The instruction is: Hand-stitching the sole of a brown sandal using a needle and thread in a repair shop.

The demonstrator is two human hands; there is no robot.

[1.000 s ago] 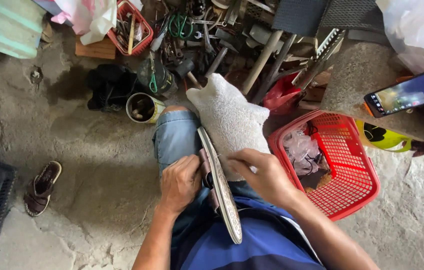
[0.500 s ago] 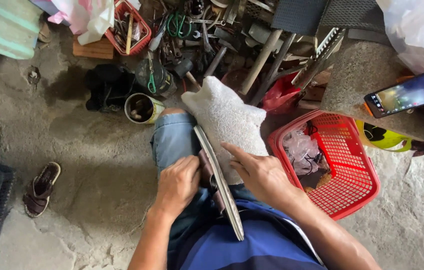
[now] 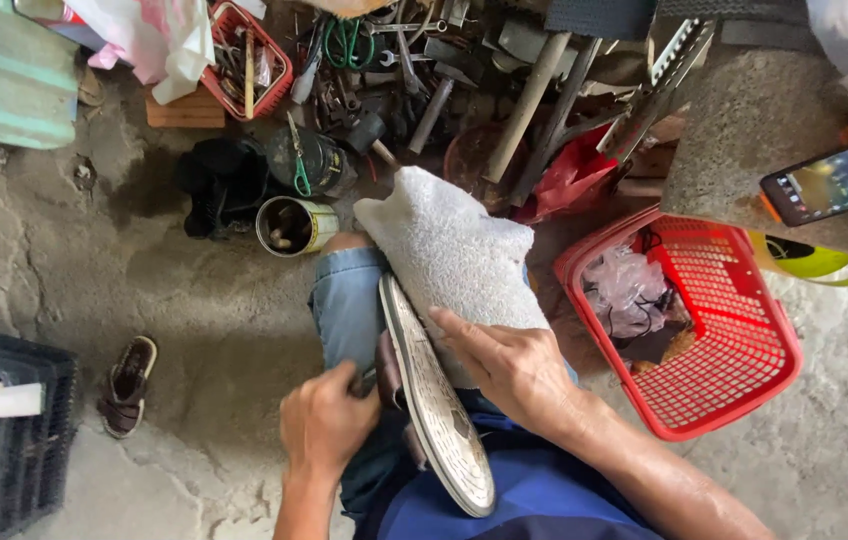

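Shoe [image 3: 434, 410] stands on edge across the lap, sole right, against a white towel [image 3: 454, 255]. Right hand [image 3: 514, 370] presses spread fingers on it; left hand [image 3: 329, 420] pinches a small tool at its upper, work seemingly midway

We can see a phone [image 3: 837, 178] lying on the concrete block [image 3: 744, 130] at upper right, its screen lit up in greenish colours. A round tin can [image 3: 294, 225] with a yellowish label stands open on the floor, next to a dark jar [image 3: 316, 160].
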